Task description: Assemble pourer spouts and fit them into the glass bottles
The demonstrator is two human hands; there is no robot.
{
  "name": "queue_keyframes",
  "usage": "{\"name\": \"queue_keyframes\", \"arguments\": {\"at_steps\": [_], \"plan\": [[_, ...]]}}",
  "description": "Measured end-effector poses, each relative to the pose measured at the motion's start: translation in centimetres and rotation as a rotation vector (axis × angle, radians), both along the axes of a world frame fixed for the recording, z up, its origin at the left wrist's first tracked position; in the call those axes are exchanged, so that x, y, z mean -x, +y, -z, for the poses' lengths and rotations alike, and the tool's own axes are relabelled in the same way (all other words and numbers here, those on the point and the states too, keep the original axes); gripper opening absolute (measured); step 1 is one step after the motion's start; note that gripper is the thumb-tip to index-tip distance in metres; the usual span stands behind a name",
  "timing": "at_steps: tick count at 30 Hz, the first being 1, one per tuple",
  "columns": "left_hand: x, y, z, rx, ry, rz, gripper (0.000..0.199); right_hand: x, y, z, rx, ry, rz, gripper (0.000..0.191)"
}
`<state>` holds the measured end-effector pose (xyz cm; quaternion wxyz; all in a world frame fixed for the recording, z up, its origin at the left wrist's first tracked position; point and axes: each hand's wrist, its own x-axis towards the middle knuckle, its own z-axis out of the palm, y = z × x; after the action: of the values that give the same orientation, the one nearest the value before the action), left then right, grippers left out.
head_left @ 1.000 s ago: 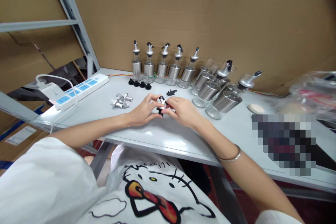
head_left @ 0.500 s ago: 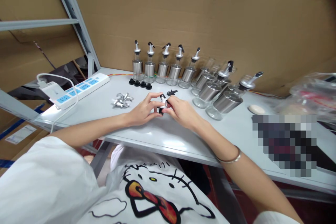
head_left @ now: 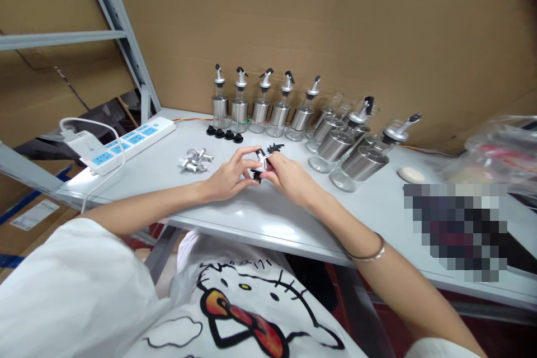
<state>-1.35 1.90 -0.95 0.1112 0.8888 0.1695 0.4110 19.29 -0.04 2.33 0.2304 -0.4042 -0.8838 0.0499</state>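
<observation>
Between both hands is a silver pour spout [head_left: 262,166] with a black flap on top and a black ribbed stopper below, held just above the table. My left hand [head_left: 231,174] grips it from the left, thumb low by the stopper and fingers near the top. My right hand [head_left: 290,178] pinches it from the right, its fingertips partly covering the spout. Just behind the hands lie small black flaps [head_left: 275,148] in a loose pile. Left of my left hand sits a heap of silver spout parts [head_left: 196,160]. Several black stoppers [head_left: 229,135] stand in a row farther back.
Several glass bottles with steel sleeves [head_left: 260,113] line the back, most with spouts fitted; larger ones [head_left: 358,168] stand nearer on the right. A white power strip [head_left: 132,145] lies at left. A pale oval object [head_left: 411,174] and plastic bags [head_left: 499,151] are at right.
Both hands stay in nearly the same place around the pour spout. The spout has shifted very slightly in the grip; the things on the table have not moved.
</observation>
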Motion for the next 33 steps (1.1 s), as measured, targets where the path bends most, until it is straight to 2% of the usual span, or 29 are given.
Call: {"name": "queue_keyframes", "arguments": {"at_steps": [8, 12, 15, 17, 19, 22, 26, 29, 33], "plan": [[0.0, 0.2, 0.8, 0.038, -0.002, -0.036, 0.029, 0.0, 0.1, 0.0, -0.031, -0.018, -0.009, 0.022], [-0.1, 0.5, 0.7, 0.056, 0.011, -0.024, 0.035, -0.2, 0.1, -0.3, -0.004, -0.044, -0.022, 0.03], [-0.2, 0.7, 0.4, 0.084, 0.057, -0.037, 0.038, -0.3, 0.1, -0.6, 0.043, -0.086, 0.027, 0.034], [-0.2, 0.9, 0.2, 0.04, 0.069, -0.07, 0.037, -0.2, -0.1, -0.8, 0.1, -0.066, 0.078, 0.036], [-0.2, 1.0, 0.2, -0.035, 0.067, -0.095, 0.034, 0.0, -0.3, -0.9, 0.194, 0.043, 0.093, 0.034], [0.0, 1.2, 0.2, -0.151, 0.071, -0.122, 0.033, 0.4, -0.5, -0.8, 0.363, 0.246, 0.023, 0.03], [0.2, 1.2, 0.0, -0.282, 0.113, -0.149, 0.038, 0.5, -0.4, -0.6, 0.557, 0.303, -0.097, 0.032], [0.2, 1.0, -0.2, -0.317, 0.174, -0.166, 0.036, 0.5, -0.4, -0.4, 0.615, 0.298, -0.129, 0.029], [0.2, 0.6, -0.6, -0.334, 0.214, -0.205, 0.028, 0.7, -0.5, -0.2, 0.585, 0.316, -0.13, 0.032]]}}
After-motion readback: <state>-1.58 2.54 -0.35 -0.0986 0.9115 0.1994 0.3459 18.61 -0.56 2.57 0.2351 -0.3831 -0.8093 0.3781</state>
